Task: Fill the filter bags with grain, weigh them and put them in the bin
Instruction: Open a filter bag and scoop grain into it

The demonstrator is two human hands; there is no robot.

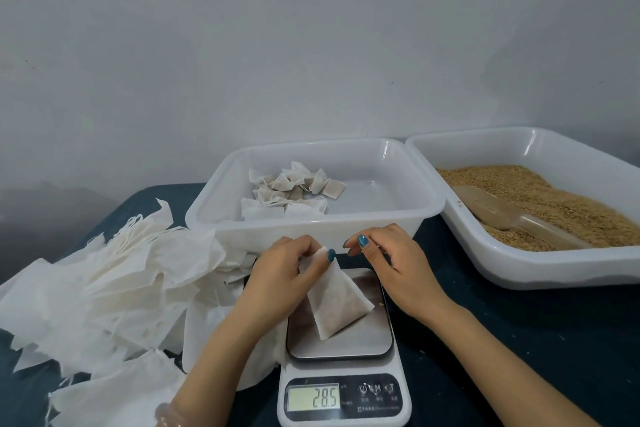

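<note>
One filled filter bag [337,305] is sitting on the scale [341,350]; our left hand [280,277] fingers are pinching its neck while our right hand [391,267], at three o'clock, is drawing the string closed, fingers nipped together.

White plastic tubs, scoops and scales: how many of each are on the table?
White plastic tubs: 2, one holding filled bags and one holding grain
Translucent plastic scoop: 1
White digital kitchen scale: 1
Total: 4
</note>
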